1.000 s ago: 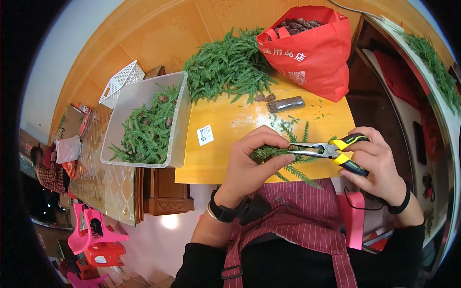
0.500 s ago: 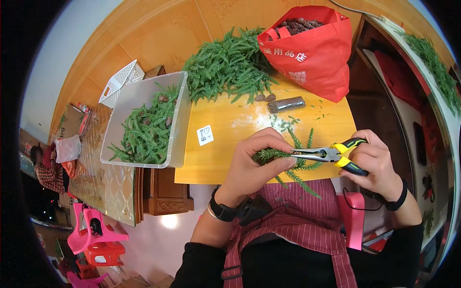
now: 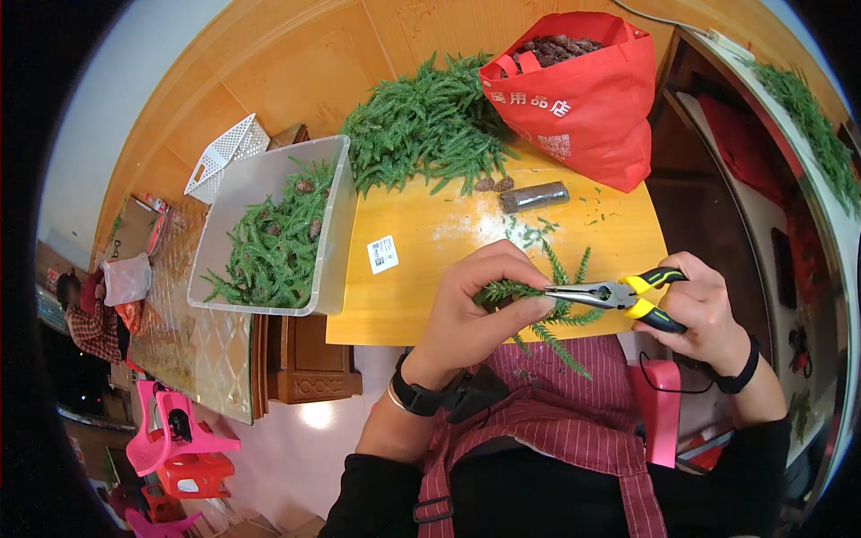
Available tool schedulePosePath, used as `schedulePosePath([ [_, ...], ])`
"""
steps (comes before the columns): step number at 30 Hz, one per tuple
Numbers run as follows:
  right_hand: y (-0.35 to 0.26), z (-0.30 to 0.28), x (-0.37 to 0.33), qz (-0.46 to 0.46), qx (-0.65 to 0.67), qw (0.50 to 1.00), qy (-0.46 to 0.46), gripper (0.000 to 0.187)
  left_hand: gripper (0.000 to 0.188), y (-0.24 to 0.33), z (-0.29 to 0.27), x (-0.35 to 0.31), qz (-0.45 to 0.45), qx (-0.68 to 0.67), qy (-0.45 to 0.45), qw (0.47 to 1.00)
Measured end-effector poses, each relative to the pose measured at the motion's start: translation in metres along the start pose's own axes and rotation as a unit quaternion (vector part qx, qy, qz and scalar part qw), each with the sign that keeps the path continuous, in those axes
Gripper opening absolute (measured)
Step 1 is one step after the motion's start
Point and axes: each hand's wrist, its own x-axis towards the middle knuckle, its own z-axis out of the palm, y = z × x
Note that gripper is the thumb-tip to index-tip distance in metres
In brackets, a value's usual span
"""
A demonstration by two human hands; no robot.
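Observation:
My left hand (image 3: 480, 309) pinches a green artificial pine sprig (image 3: 562, 339) between thumb and fingers over the table's front edge. Its needled branches fan out to the right of my fingertips. In my right hand (image 3: 704, 309) are long-nose pliers (image 3: 619, 294) with yellow and black handles. Their jaws point left and meet the sprig right at my left thumb tip; whether they bite on the stem or on a wire is too small to tell.
A heap of pine sprigs (image 3: 421, 125) lies at the back of the yellow table (image 3: 404, 309). Right of it stands a red bag (image 3: 583, 108) of pine cones. A clear bin (image 3: 336, 215) holds sprigs with cones. Near the middle lie a dark wrapped roll (image 3: 534, 196) and a white label (image 3: 382, 255).
The plier handles have spread a little wider apart. The sprig has turned slightly in my left fingers, and both hands stay in nearly the same place.

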Motion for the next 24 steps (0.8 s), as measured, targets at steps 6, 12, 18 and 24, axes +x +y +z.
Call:
schedulePosePath([
  [6,-0.0033,-0.0013,0.0043,0.038,0.026,0.999,-0.027,0.029,0.015,-0.0038,0.0005,-0.0017,0.008,0.029,0.021,0.999],
  [12,-0.0014,-0.0013,0.0019,0.039,0.019,0.999,-0.020,0.029,0.016,-0.0020,0.0013,-0.0009,0.005,0.030,0.009,0.999],
  [18,-0.0008,-0.0013,0.0016,0.027,0.008,0.999,-0.026,0.030,0.015,0.0014,0.0013,-0.0010,-0.005,0.033,0.002,0.999],
  [24,-0.0016,-0.0025,-0.0014,0.014,0.005,1.000,-0.027,0.028,0.014,0.0026,0.0007,0.0005,-0.006,0.028,-0.019,0.999],
])
